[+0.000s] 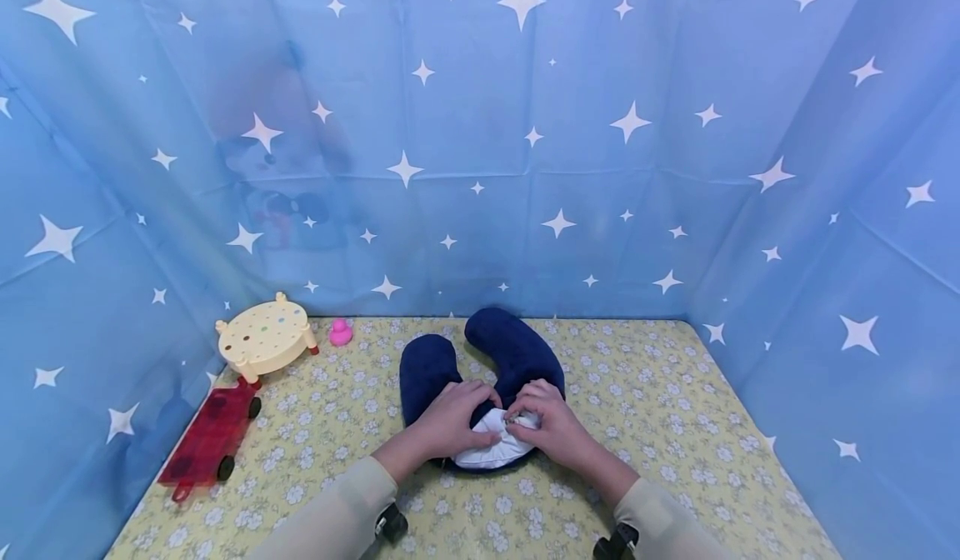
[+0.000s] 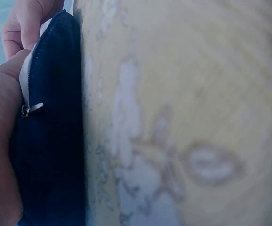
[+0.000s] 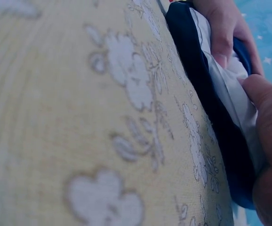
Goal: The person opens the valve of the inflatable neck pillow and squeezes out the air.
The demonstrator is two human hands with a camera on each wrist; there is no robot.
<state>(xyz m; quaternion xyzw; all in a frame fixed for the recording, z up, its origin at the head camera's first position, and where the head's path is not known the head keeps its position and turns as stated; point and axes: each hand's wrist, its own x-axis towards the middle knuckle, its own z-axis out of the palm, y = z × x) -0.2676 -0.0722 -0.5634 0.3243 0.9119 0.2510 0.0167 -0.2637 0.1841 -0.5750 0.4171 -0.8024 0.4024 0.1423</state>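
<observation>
Biggest worry for me here is the zip: the pull (image 2: 34, 108) sits right by the white liner (image 1: 489, 453), so loose fabric could easily snag in the teeth if anyone yanked it without tucking the liner clear first. Second worry, pulling too hard on that thin-looking liner might tear it or strain a seam, since both hands are working the same little patch. The pillow (image 1: 525, 353) also just lies on the table (image 1: 645, 427), near the middle, curved side toward the person and ends pointing away, so a one-sided tug would probably twist it. As for the hands, neither is spread: the left hand (image 1: 453, 420) has thumb and fingers bent in, pinching the liner, and the right hand (image 1: 551, 427) pinches a bit of it just beside, thumb near fingertips. Can't tell exactly how much fabric each one's got.
</observation>
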